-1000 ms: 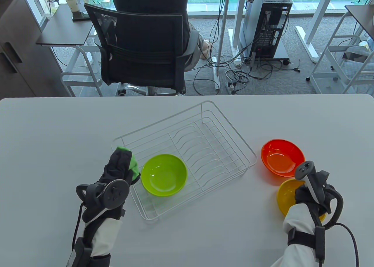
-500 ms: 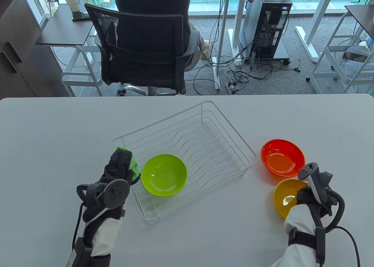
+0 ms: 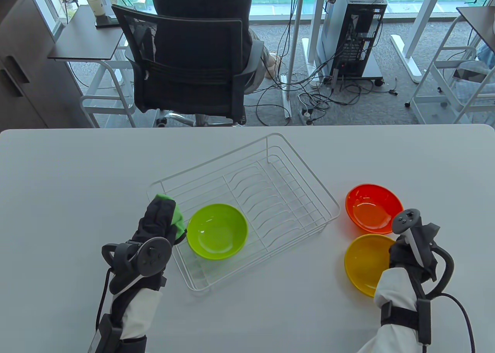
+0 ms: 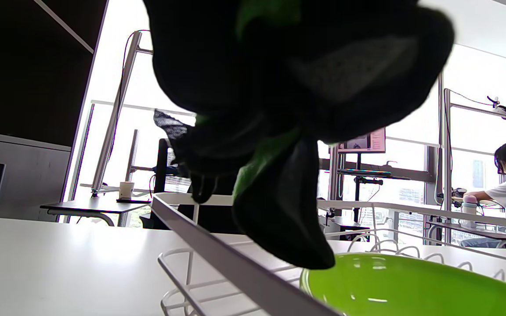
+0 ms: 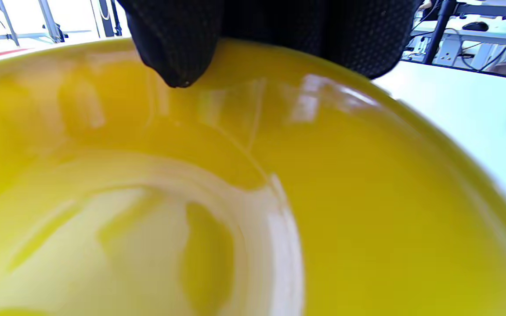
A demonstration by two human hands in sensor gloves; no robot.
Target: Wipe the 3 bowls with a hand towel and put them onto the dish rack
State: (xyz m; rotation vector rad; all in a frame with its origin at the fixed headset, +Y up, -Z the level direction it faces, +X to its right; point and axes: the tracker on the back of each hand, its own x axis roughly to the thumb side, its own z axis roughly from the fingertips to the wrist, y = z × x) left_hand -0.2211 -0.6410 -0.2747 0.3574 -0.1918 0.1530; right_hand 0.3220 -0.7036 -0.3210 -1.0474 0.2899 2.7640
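A green bowl (image 3: 217,231) (image 4: 411,287) sits inside the white wire dish rack (image 3: 270,167) at its near left end. Over the rack's left rim my left hand (image 3: 160,217) grips a bunched green hand towel (image 3: 178,217) (image 4: 257,162). On the table to the right of the rack stands an orange-red bowl (image 3: 373,208). Just in front of that one, my right hand (image 3: 402,254) holds a yellow bowl (image 3: 365,264) (image 5: 323,197) by its right rim, with a fingertip (image 5: 174,52) curled over the edge into the bowl.
The rack's plate slots (image 3: 267,198) hold nothing. Beyond the table's far edge stands an office chair (image 3: 185,67) with a person seated in it, and a computer tower (image 3: 354,28) with cables on the floor.
My right hand took hold of the yellow bowl and has drawn it to the left, so more of the bowl shows. The left hand and towel have stayed still.
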